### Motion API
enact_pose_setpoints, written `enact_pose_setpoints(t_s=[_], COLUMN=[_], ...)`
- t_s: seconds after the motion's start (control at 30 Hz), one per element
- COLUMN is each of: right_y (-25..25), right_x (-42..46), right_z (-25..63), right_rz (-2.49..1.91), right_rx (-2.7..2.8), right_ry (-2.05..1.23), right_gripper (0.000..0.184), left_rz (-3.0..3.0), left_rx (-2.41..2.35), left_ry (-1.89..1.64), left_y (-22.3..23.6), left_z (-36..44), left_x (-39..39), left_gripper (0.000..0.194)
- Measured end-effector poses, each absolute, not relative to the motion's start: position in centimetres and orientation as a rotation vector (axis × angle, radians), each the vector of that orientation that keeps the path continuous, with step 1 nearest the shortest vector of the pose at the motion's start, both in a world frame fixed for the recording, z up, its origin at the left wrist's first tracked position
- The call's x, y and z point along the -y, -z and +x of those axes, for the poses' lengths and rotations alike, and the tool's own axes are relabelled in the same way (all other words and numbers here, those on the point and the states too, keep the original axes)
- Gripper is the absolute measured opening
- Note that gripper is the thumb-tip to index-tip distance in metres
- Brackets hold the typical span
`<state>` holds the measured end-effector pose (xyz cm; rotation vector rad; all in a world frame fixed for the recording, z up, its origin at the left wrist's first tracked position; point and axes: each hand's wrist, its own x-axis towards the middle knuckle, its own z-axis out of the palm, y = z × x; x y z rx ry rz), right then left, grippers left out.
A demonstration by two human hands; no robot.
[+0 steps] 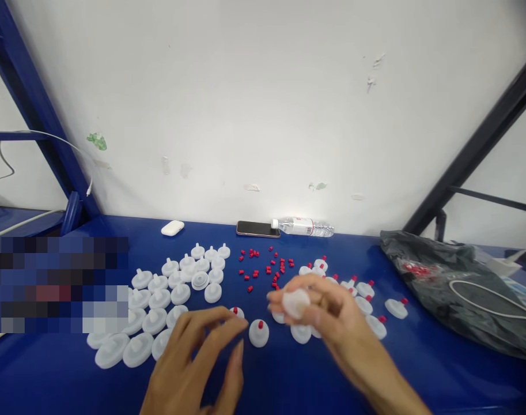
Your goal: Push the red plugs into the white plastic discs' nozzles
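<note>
My right hand (327, 311) holds a white round plastic disc (296, 303) between thumb and fingers, raised a little above the table. Whether this disc carries a red cap is hidden. My left hand (197, 357) is curved over the table with thumb and forefinger apart and nothing between them. Close to its fingertips stands a white disc with a red cap (258, 334) on its stem. Another red-capped disc (235, 312) is partly covered by the left fingers. Many uncapped white discs (159, 299), stems mostly up, spread out left of my left hand.
Small loose red caps (268, 269) lie scattered mid-table. Red-capped discs (377, 327) sit around and right of my right hand. At the back are a white case (173, 228), a phone (257, 229) and a water bottle (303, 226). A black plastic bag (457, 294) lies right.
</note>
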<state>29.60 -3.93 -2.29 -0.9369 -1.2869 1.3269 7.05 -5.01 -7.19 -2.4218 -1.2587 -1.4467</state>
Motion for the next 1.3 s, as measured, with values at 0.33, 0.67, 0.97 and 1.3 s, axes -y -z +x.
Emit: enact_pose_setpoints(t_s=[0.33,0.67,0.97,1.3], right_y=[0.3,2.8,2.2,3.9], right_x=[-7.0,-7.8,-6.7,-7.3], right_z=[36.7,39.2,36.1,35.7], right_rz=[-1.589,-1.780,-1.693,-1.654], right_rx=[1.984,2.101,2.269,2.249], right_ry=[-0.399,-0.168,-0.153,-0.126], right_gripper=[0.035,0.021,0.023,0.013], left_rz=[-2.541,-2.279,-2.356,-2.218], left_rx=[1.316,1.309,1.301,1.628], left_ry=[0.883,0.880,0.741,0.545], left_y=[9.9,7.5,8.6,7.5], left_z=[8.1,6.6,6.1,7.2], left_x=[2.5,1.7,0.8,1.6], left_gripper=[0.033,0.036,0.030,0.033])
